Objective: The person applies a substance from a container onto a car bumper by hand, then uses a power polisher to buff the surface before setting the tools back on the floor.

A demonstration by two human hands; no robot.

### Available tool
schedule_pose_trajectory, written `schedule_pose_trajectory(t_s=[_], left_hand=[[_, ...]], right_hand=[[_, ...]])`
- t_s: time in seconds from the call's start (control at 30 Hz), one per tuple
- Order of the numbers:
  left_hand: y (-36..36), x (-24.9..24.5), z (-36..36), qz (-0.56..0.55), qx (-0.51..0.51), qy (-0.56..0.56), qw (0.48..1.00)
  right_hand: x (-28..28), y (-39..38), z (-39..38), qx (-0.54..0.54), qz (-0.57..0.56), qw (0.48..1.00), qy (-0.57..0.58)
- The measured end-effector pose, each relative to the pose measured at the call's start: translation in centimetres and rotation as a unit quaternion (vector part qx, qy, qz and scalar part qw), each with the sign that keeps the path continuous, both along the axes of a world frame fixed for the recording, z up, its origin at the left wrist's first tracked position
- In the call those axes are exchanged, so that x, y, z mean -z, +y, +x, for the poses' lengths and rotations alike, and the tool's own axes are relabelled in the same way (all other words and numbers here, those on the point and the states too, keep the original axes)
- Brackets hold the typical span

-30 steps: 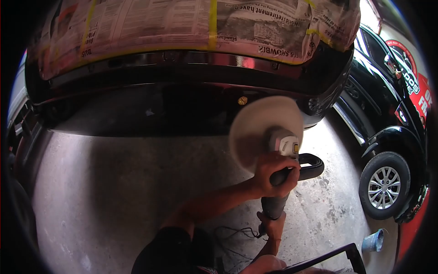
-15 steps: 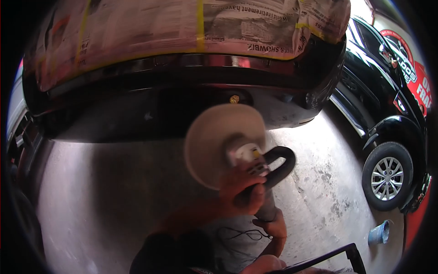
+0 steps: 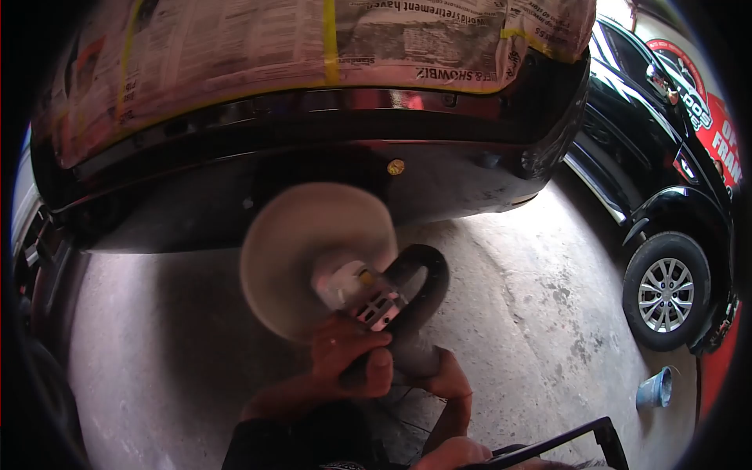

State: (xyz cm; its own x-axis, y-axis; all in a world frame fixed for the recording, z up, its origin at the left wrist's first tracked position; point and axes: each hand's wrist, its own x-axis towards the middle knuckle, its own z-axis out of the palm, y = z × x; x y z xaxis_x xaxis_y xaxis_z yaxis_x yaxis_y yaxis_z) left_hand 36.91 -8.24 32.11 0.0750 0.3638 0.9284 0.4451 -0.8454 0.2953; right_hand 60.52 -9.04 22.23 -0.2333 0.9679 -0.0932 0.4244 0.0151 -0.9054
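A polisher (image 3: 380, 301) with a black loop handle and a wide round pale pad (image 3: 270, 266) is in front of me. The pad is smeared by motion and overlaps the lower edge of the black car bumper (image 3: 470, 184) in this view. My left hand (image 3: 348, 356) is closed round the tool near its head, the thumb towards me. My right hand (image 3: 448, 376) grips the rear of its body, the fingers partly hidden. On the bumper, just above and right of the pad, is a small round yellow sticker (image 3: 395, 167).
Newspaper (image 3: 235, 66) edged with yellow tape covers the car above the bumper. At right stands another black car with a silver-spoked wheel (image 3: 666, 292). A blue bucket (image 3: 654, 389) sits on the concrete floor (image 3: 540, 298). A black frame (image 3: 560, 442) is near me, bottom right.
Both hands and the polisher have shifted left along the bumper, and the pad has moved away from below the yellow sticker. My view has turned slightly.
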Motion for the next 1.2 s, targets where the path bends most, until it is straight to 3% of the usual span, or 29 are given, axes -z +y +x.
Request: schedule_pose_trajectory(t_s=[0.07, 0.27, 0.37, 0.5, 0.67, 0.77, 1.07, 1.2], left_hand=[[1.6, 0.3, 1.8, -0.017, 0.111, -0.049, 0.992], [6.4, -0.8, 10.2, 0.045, 0.11, -0.112, 0.987], [8.5, -1.8, 13.2, 0.023, 0.193, -0.142, 0.971], [9.6, -3.5, 13.8, 0.012, 0.222, -0.137, 0.965], [11.2, -3.1, 13.7, -0.009, 0.325, -0.2, 0.924], [11.6, -3.1, 13.4, -0.016, 0.335, -0.19, 0.923], [12.3, -1.0, 13.4, -0.014, 0.357, -0.182, 0.916], [13.0, -4.3, 12.2, 0.037, 0.355, -0.195, 0.914]], right_hand=[[0.4, -0.3, 1.3, 0.03, -0.009, 0.999, 0.021], [1.4, -0.3, 5.3, 0.164, -0.02, 0.985, 0.041], [0.6, -0.5, 5.1, 0.206, -0.015, 0.975, 0.085], [0.0, -0.4, 3.9, 0.247, -0.041, 0.965, 0.08], [0.1, 0.0, 1.8, 0.329, 0.082, 0.938, 0.073], [1.5, 0.4, 1.0, 0.373, 0.083, 0.923, 0.047], [7.2, 1.6, 0.8, 0.348, 0.125, 0.928, 0.055], [1.6, 2.9, -2.3, 0.357, 0.145, 0.919, 0.084]])
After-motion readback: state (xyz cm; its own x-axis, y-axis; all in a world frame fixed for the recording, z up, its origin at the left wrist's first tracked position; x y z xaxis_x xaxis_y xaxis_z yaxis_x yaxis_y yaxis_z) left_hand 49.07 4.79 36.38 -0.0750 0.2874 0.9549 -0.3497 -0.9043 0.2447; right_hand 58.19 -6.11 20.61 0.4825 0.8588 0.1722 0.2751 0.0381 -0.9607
